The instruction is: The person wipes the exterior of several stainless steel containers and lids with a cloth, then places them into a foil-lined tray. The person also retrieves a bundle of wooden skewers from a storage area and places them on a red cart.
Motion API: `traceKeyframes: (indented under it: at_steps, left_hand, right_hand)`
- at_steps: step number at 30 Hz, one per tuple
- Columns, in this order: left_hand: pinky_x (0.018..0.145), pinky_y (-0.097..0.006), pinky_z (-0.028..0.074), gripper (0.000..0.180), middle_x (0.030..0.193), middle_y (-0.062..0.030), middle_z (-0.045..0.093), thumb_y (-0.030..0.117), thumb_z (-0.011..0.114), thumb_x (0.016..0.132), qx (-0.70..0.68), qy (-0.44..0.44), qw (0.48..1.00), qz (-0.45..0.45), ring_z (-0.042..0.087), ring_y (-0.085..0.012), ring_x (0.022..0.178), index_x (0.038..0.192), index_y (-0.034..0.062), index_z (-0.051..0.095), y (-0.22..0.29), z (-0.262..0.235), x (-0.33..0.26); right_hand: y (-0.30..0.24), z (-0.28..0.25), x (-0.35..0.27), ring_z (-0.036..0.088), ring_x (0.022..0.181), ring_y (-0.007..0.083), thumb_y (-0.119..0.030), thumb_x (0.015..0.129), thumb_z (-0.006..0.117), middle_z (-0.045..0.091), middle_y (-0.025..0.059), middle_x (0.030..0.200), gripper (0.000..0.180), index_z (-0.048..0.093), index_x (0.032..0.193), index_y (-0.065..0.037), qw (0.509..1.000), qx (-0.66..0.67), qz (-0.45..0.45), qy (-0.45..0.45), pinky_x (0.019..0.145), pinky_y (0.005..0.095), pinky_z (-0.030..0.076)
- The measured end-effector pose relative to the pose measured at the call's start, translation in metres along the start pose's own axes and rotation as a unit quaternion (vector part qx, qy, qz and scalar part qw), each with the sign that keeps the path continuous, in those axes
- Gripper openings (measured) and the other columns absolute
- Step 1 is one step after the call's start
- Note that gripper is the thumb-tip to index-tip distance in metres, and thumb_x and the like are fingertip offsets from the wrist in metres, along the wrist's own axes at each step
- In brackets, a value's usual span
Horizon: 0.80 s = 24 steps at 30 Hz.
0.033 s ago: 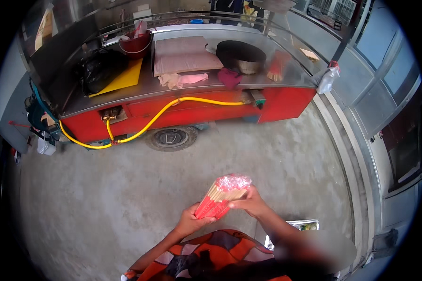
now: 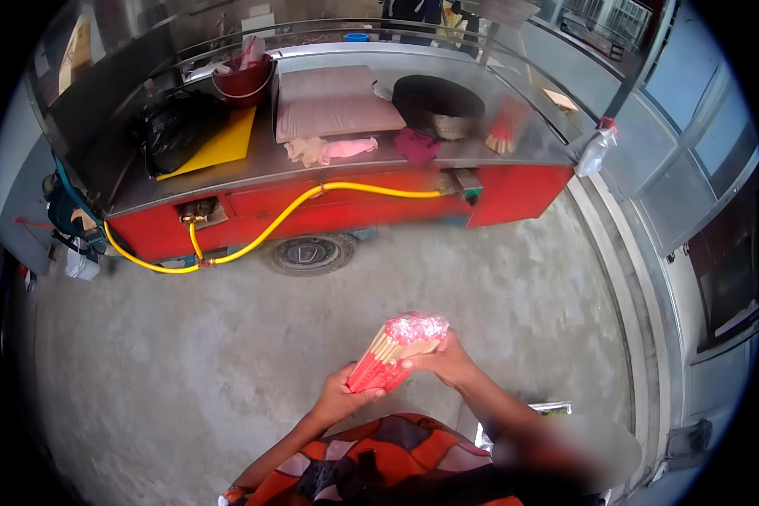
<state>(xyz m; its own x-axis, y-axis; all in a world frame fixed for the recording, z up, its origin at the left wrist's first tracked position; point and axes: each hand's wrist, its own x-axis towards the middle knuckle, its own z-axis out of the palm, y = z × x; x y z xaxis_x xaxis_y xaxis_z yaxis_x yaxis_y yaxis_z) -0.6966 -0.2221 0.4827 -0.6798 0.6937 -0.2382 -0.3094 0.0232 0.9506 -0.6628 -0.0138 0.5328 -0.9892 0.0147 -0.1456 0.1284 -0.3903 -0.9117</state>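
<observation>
A bundle of pale wooden chopsticks (image 2: 390, 348) with red wrapping is held up before my body. Crinkled clear plastic covers its upper end. My left hand (image 2: 342, 396) is closed around the lower, red end. At the other end, my right hand (image 2: 444, 363) grips the bundle's right side, thumb across the front. The fingers behind the bundle are hidden. Farther off, on the metal top of a red cart (image 2: 514, 198), lies a similar-looking red and pale bundle (image 2: 504, 126), blurred.
The cart top bears a pinkish board (image 2: 333, 105), a black round pan (image 2: 437, 101), pink gloves (image 2: 333, 150), a dark red cloth (image 2: 417, 147), a red bucket (image 2: 243, 84) and a black bag (image 2: 181, 131). A yellow hose (image 2: 287, 218) runs along its front. Steps (image 2: 620, 270) line the right.
The view has shifted slightly, so the cart sits a little lower in the picture. Both hands keep their hold on the bundle, which appears slightly farther left.
</observation>
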Motion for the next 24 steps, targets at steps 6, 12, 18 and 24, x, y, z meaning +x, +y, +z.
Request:
traceKeyframes:
  at_steps: [6,12,18,24]
  left_hand:
    - [0.078,-0.025,0.045,0.04,0.102,-0.0036,0.057,0.009,0.07,0.073,-0.043,0.018,0.997,0.058,0.053,-0.009,0.092,0.108,0.0004,0.053,0.04,-0.061,0.077]
    - [0.08,-0.025,0.044,0.042,0.103,-0.0036,0.057,0.01,0.071,0.072,0.1,0.009,0.99,0.097,0.053,-0.0094,0.092,0.108,0.0005,0.052,0.074,-0.148,0.155]
    - [0.074,-0.027,0.047,0.041,0.09,-0.004,0.06,0.008,0.072,0.068,-0.016,-0.071,0.995,0.066,0.057,-0.0123,0.081,0.105,0.0018,0.055,0.141,-0.213,0.235]
    - [0.072,-0.027,0.048,0.035,0.083,-0.0038,0.061,0.004,0.069,0.069,0.153,-0.102,0.968,0.173,0.058,-0.0118,0.08,0.101,0.0006,0.057,0.185,-0.217,0.312]
  right_hand:
    - [-0.026,0.007,0.112,0.057,0.094,0.0131,0.003,0.068,0.07,0.06,0.007,0.104,0.049,0.051,0.112,0.0,0.999,-0.043,0.003,-0.026,0.084,0.0296,0.045]
    - [-0.059,0.028,0.214,0.055,0.093,0.0108,-0.002,0.07,0.069,0.06,0.005,0.102,0.048,0.051,0.114,0.0,0.995,-0.085,-0.008,-0.048,0.082,0.027,0.045]
    - [-0.065,0.05,0.304,0.054,0.088,0.0096,-0.004,0.07,0.07,0.06,0.0036,0.097,0.046,0.052,0.112,-0.002,0.987,-0.142,-0.05,-0.055,0.079,0.0261,0.044]
    - [-0.1,0.028,0.338,0.053,0.094,0.0107,-0.005,0.069,0.07,0.057,0.0057,0.106,0.047,0.052,0.113,-0.003,0.987,-0.12,-0.103,0.039,0.08,0.028,0.044]
